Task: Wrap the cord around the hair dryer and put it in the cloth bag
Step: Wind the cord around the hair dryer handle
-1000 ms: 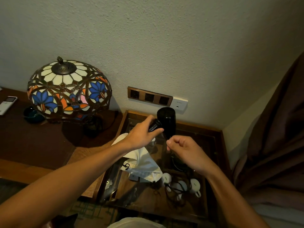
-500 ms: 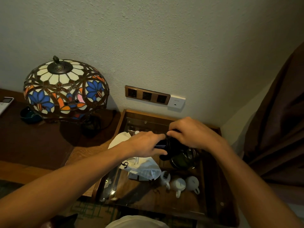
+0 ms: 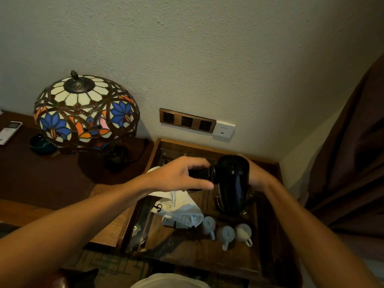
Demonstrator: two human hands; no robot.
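Note:
The black hair dryer point(image 3: 232, 181) hangs over the glass-topped side table point(image 3: 268, 235), its barrel pointing down toward me. My left hand point(image 3: 182, 175) grips the dryer's handle at the barrel's left side. My right hand point(image 3: 257, 173) is behind the barrel on its right, mostly hidden; what its fingers hold cannot be seen. The black cord is hard to make out; a dark tangle point(image 3: 195, 235) lies on the table below. The white cloth bag point(image 3: 178, 208) lies crumpled on the table, under my left wrist.
Three pale mugs point(image 3: 226, 231) lie on the table in front of the bag. A stained-glass lamp point(image 3: 85, 111) stands on the brown desk at left, with a remote point(image 3: 9, 132) beyond. Wall sockets point(image 3: 187, 120) sit above the table. A brown curtain point(image 3: 353, 152) hangs at right.
The dryer went down low over the table with my right hand over it, then came up again. My right hand has passed behind the barrel; my left hand kept the handle.

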